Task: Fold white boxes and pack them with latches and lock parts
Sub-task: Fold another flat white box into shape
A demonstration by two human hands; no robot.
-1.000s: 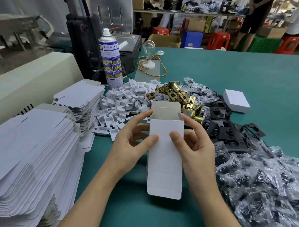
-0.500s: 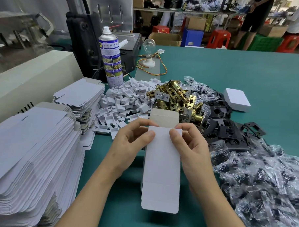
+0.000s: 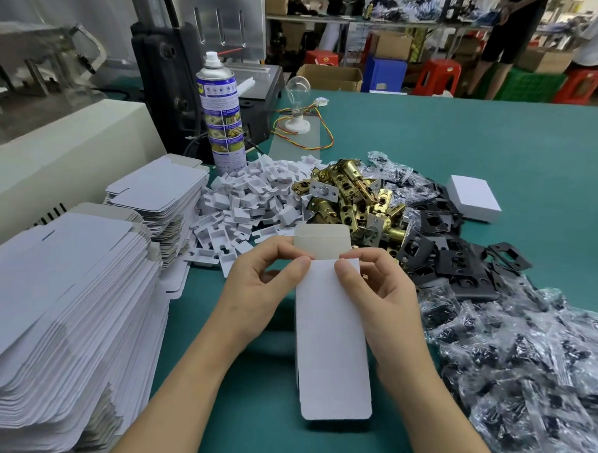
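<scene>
**Both hands pinching a white box over the green worktop**

The left hand (image 3: 257, 289) and the right hand (image 3: 380, 298) are both gripping the white box (image 3: 330, 337) near its far end, each thumb pressing on the front face while the other fingers are curling behind it. The box is sitting between the two hands in the middle of the view, its long body running toward the person. Its top flap (image 3: 321, 241) is standing open and showing a grey-brown inner side. Whether the near end is touching the worktop (image 3: 466, 137) cannot be told.

To the left, a tall stack of flat box blanks (image 3: 58, 301) is lying at the worktop's edge, with a smaller stack (image 3: 158, 189) just behind it. Beyond the hands, a heap of white plastic pieces (image 3: 250, 203) is lying beside a pile of brass latches (image 3: 354, 194), the two touching. Black plates (image 3: 453, 260) are spreading out to the right of the latches, and clear bags of dark parts (image 3: 524, 366) are covering the near right area (their contents are too small to make out). A closed white box (image 3: 475, 198) is resting flat beyond the plates. A spray can (image 3: 220, 113) is standing upright behind the plastic pieces, near a light bulb (image 3: 297, 89) on a white base.
</scene>
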